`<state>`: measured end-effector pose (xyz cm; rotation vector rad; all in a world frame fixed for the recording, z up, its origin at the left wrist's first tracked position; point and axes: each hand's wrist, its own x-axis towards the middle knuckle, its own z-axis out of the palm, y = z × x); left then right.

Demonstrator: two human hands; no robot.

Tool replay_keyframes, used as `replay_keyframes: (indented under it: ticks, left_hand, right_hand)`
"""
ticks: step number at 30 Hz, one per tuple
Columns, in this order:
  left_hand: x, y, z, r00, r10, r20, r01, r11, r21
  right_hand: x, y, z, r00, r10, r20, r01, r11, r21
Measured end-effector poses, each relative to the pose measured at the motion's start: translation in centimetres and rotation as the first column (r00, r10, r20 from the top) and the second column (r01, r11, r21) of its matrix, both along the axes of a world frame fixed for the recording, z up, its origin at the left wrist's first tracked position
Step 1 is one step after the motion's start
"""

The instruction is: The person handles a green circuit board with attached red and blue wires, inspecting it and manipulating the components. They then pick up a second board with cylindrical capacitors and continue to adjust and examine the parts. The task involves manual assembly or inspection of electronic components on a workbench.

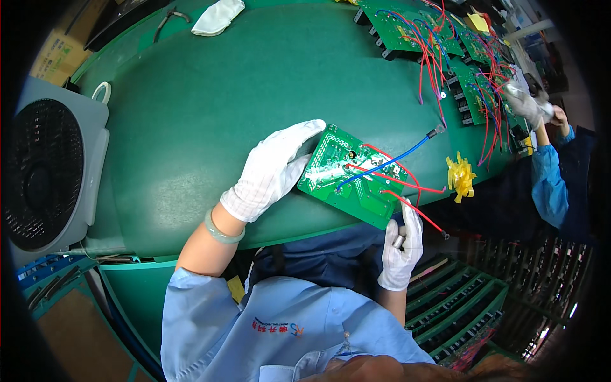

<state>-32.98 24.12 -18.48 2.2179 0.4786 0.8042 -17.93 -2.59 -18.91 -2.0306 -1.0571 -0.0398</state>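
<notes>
One green circuit board (356, 196): between the two hands, close to the front edge of the tabletop (191, 127), set at a slant, its lower right corner reaching past that edge; whether it rests on the surface or is lifted, I cannot tell.
Left hand (270, 172): white-gloved, grasping the board by its left side, fingers along the upper left corner and thumb at the left edge, so the board lies just to its right.
Right hand (402, 245): white-gloved, fingers curled around a small silvery piece (398, 242), fingertips up against the board's lower right corner; the board lies up and to its left.
Red wires (414, 210): running from the board toward the right, one passing just above the right hand.
Blue wire (401, 156): rising to the upper right from the board, ending in a ring terminal.
Yellow bundle (461, 177): right of the board, near the wire ends, apart from both hands.
Other wired boards (404, 38): grouped at the upper right, well apart from the left hand.
Fan (44, 172): grey, at the far left.
White cloth item (217, 17): by the far edge.
</notes>
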Motion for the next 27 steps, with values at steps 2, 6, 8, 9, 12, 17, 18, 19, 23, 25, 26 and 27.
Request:
replay_keyframes:
  ticks: [2, 6, 8, 9, 12, 17, 18, 19, 23, 25, 26, 27]
  left_hand:
    - [0.2, -0.1, 0.1, 1.0, -0.017, -0.001, 0.017, 1.0, -0.006]
    - [0.6, 0.0, -0.5, 0.992, -0.091, 0.088, 0.093, 0.996, -0.012]
    - [0.6, 0.0, -0.6, 0.989, -0.119, 0.093, 0.119, 0.993, 0.005]
    - [0.4, -0.1, -0.5, 0.99, -0.12, 0.069, 0.119, 0.993, 0.02]
    - [0.2, -0.3, 0.0, 0.995, -0.102, -0.019, 0.102, 0.994, 0.047]
    - [0.0, -0.2, 0.5, 0.994, -0.088, -0.068, 0.097, 0.984, 0.149]
    - [0.1, 0.1, 0.5, 0.994, -0.105, -0.035, 0.11, 0.971, 0.214]
    - [0.1, 0.4, 0.5, 0.992, -0.124, -0.004, 0.12, 0.953, 0.279]
    - [-0.7, 0.2, 0.2, 0.999, -0.04, 0.008, 0.033, 0.914, 0.405]
    - [-0.9, -0.2, -1.3, 0.995, 0.016, -0.103, 0.01, 0.97, 0.242]
    - [-1.0, -0.2, -1.5, 0.986, 0.038, -0.165, -0.011, 0.987, 0.161]
    - [-0.9, -0.4, -1.2, 0.988, 0.024, -0.15, -0.016, 0.999, 0.051]
  right_hand:
    - [0.5, 0.2, -0.7, 0.996, 0.046, 0.077, -0.045, 0.999, -0.009]
    - [0.7, 1.2, -0.7, 0.995, 0.097, 0.032, -0.099, 0.994, 0.044]
    - [1.0, 1.3, -0.8, 0.993, 0.116, 0.001, -0.116, 0.992, 0.05]
    - [1.1, 1.5, -0.7, 0.993, 0.118, 0.003, -0.117, 0.991, 0.063]
    - [1.2, 1.8, -0.4, 0.994, 0.105, 0.013, -0.106, 0.991, 0.081]
    - [1.7, 1.8, -0.8, 0.993, 0.115, 0.014, -0.116, 0.988, 0.1]
    - [1.9, 1.7, -0.8, 0.993, 0.119, -0.026, -0.115, 0.983, 0.14]
    - [2.2, 1.6, -0.9, 0.99, 0.125, -0.065, -0.111, 0.977, 0.18]
    - [2.7, 3.1, 1.4, 0.919, 0.111, -0.38, -0.032, 0.978, 0.208]
    - [3.6, 5.5, 1.0, 0.846, 0.11, -0.522, 0.014, 0.973, 0.229]
    - [4.7, 5.3, -1.2, 0.734, 0.159, -0.66, 0.067, 0.951, 0.303]
    - [5.0, 6.2, -0.6, 0.701, 0.055, -0.711, 0.084, 0.984, 0.16]
